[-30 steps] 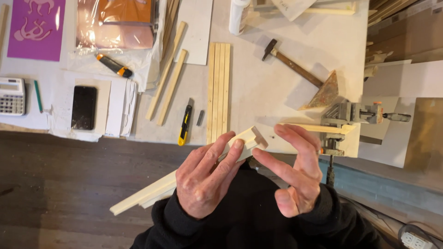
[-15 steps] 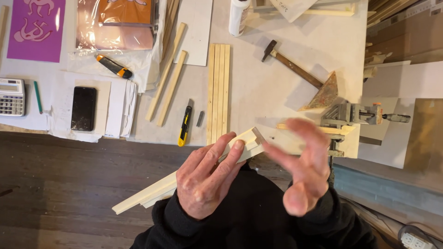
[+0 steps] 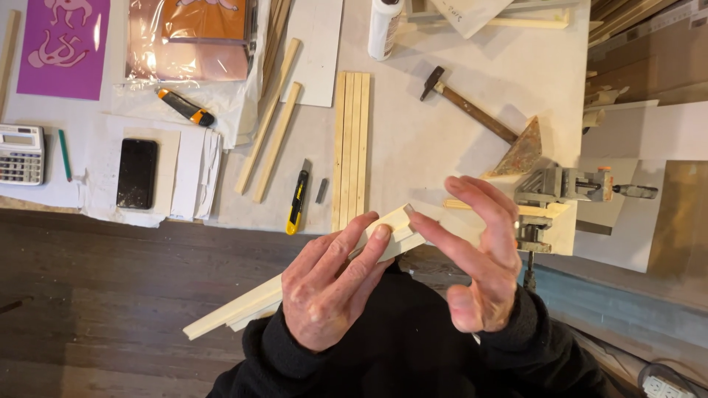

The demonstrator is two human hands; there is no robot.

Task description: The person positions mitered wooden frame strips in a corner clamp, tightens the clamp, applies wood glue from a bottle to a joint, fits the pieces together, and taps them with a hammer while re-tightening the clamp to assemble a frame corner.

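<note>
— Both hands are on that pale moulding strip (image 3: 295, 295)?
— Left hand (image 3: 328, 291) grips it at the table's (image 3: 442, 118) near edge, fingers wrapped over. Right hand (image 3: 479, 258) is spread loose, one fingertip (image 3: 410, 216) touching the strip's cut end.

This is a small woodworking or craft workshop. A white-covered desk (image 3: 442, 140) carries a wooden-handled hammer (image 3: 466, 105), a grey metal bench vise (image 3: 560, 188), a yellow-and-black utility knife (image 3: 297, 200), a row of pale wooden strips (image 3: 352, 147) and a white glue bottle (image 3: 384, 28).
</note>
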